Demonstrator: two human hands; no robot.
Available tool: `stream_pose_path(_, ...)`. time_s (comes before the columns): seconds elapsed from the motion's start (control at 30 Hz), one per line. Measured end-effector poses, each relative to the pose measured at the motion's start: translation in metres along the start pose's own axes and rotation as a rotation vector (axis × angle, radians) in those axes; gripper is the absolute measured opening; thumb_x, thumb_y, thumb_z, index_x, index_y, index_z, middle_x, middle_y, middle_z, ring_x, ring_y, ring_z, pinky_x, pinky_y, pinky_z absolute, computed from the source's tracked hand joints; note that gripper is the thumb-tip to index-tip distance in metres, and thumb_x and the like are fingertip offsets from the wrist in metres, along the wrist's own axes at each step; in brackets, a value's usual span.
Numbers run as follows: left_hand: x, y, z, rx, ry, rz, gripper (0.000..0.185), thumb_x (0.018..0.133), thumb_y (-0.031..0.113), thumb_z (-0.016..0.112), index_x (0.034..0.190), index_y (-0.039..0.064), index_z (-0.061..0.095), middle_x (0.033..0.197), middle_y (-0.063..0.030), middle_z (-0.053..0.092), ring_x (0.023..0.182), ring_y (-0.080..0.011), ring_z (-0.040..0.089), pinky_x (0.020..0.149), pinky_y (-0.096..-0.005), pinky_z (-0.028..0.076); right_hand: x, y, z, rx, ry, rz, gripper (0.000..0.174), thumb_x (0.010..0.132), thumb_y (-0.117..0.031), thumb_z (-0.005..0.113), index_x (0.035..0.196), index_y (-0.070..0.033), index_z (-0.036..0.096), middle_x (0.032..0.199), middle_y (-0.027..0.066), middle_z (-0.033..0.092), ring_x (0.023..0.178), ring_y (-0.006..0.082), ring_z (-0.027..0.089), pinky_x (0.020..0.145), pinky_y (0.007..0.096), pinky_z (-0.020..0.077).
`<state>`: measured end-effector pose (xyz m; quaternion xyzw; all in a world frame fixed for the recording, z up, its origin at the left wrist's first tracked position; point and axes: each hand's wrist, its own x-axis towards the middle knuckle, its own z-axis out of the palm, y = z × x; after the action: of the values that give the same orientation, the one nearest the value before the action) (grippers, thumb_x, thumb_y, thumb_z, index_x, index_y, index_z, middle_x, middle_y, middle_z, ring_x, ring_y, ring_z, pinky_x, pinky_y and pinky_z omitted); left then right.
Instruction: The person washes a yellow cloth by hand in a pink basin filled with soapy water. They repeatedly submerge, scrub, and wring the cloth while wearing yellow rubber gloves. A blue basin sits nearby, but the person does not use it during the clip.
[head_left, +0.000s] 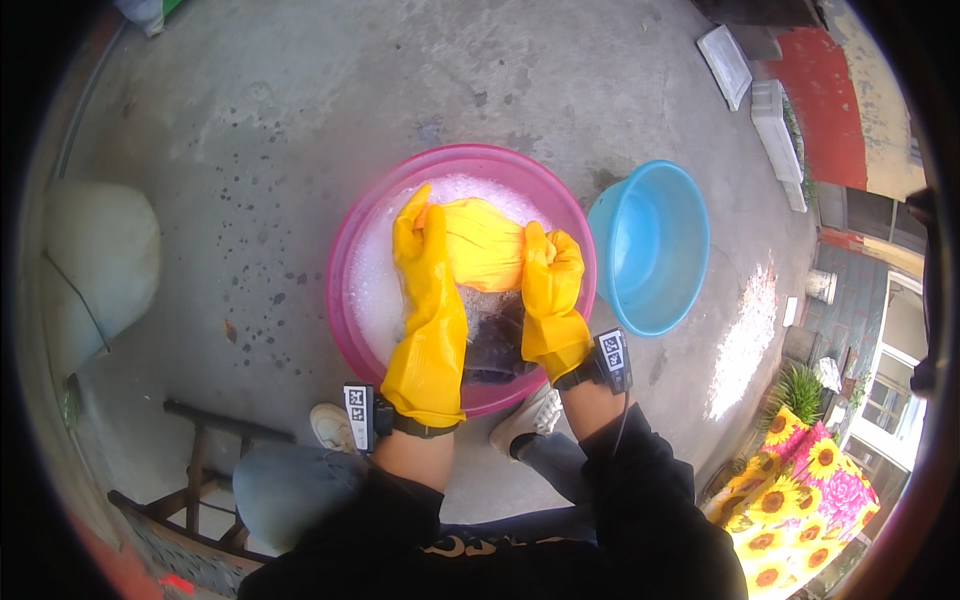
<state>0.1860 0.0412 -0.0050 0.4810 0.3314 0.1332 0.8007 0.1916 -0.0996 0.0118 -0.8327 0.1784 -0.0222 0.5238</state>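
Observation:
Both of my hands wear long yellow rubber gloves. Between them, above a pink plastic basin (345, 225), stretches a wet yellow cloth (484, 240), gathered into folds. My left hand (424, 262) grips its left end, and my right hand (551, 270) is closed in a fist around its right end. White soap suds (375, 285) cover much of the water below. A dark piece of fabric (499, 341) lies in the water on the near side of the basin, partly hidden by my gloves.
A light blue plastic tub (637, 247) stands right beside the basin. At the left are a whitish rounded container (105, 262) and a dark wooden stool or chair frame (195, 480). A sunflower-print cloth (795, 510) and white foam boxes (776, 135) line the right side of the concrete floor (300, 150).

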Motion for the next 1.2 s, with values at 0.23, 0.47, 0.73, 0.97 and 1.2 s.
stream_pose_path(0.23, 0.019, -0.050, -0.058, 0.745, 0.002, 0.116, 0.053, 0.101, 0.027, 0.064, 0.148, 0.003, 0.053, 0.149, -0.0181, 0.055, 0.139, -0.0329, 0.051, 0.116, -0.0412, 0.039, 0.021, -0.002, 0.009, -0.684, -0.251, -0.556, 0.046, 0.089, -0.028, 0.070, 0.127, -0.005, 0.060, 0.105, 0.0227, 0.068, 0.099, 0.0429, 0.065, 0.088, 0.0512, 0.0516)
stream_pose_path(0.47, 0.009, -0.127, -0.049, 0.479, 0.117, -0.393, 0.067, 0.100, 0.044, 0.064, 0.153, 0.007, 0.045, 0.143, -0.0169, 0.056, 0.125, -0.0307, 0.058, 0.107, -0.0383, 0.046, 0.016, 0.000, 0.048, -0.153, -0.380, -0.065, 0.047, 0.094, -0.022, 0.066, 0.136, -0.003, 0.057, 0.122, 0.0219, 0.066, 0.113, 0.0369, 0.064, 0.098, 0.0437, 0.0500)
stream_pose_path(0.73, -0.003, -0.032, -0.034, -0.617, -0.400, -0.630, 0.048, 0.101, 0.037, 0.064, 0.136, 0.007, 0.052, 0.121, -0.0107, 0.058, 0.106, -0.0228, 0.060, 0.094, -0.0345, 0.052, -0.048, 0.011, 0.030, 0.573, -0.703, 0.515, 0.030, 0.097, -0.014, 0.066, 0.125, -0.005, 0.063, 0.125, 0.0168, 0.065, 0.115, 0.0279, 0.064, 0.100, 0.0386, 0.0501)
stream_pose_path(0.97, -0.021, -0.016, -0.016, 0.009, -0.316, 0.198, 0.046, 0.100, 0.034, 0.066, 0.135, 0.007, 0.053, 0.119, -0.0083, 0.058, 0.105, -0.0206, 0.060, 0.093, -0.0341, 0.052, -0.022, 0.038, 0.057, 1.321, -0.839, -0.012, 0.033, 0.098, -0.019, 0.069, 0.128, -0.007, 0.063, 0.128, 0.0118, 0.064, 0.115, 0.0244, 0.063, 0.102, 0.0394, 0.0487)
stream_pose_path(1.2, -0.005, -0.012, -0.012, -0.258, -0.152, -0.153, 0.046, 0.100, 0.027, 0.066, 0.139, 0.006, 0.053, 0.126, -0.0069, 0.060, 0.111, -0.0190, 0.061, 0.095, -0.0357, 0.053, -0.009, -0.035, -0.002, -0.045, -0.439, -0.185, 0.025, 0.096, -0.024, 0.069, 0.097, 0.001, 0.071, 0.088, 0.0168, 0.072, 0.081, 0.0351, 0.069, 0.072, 0.0428, 0.0522)
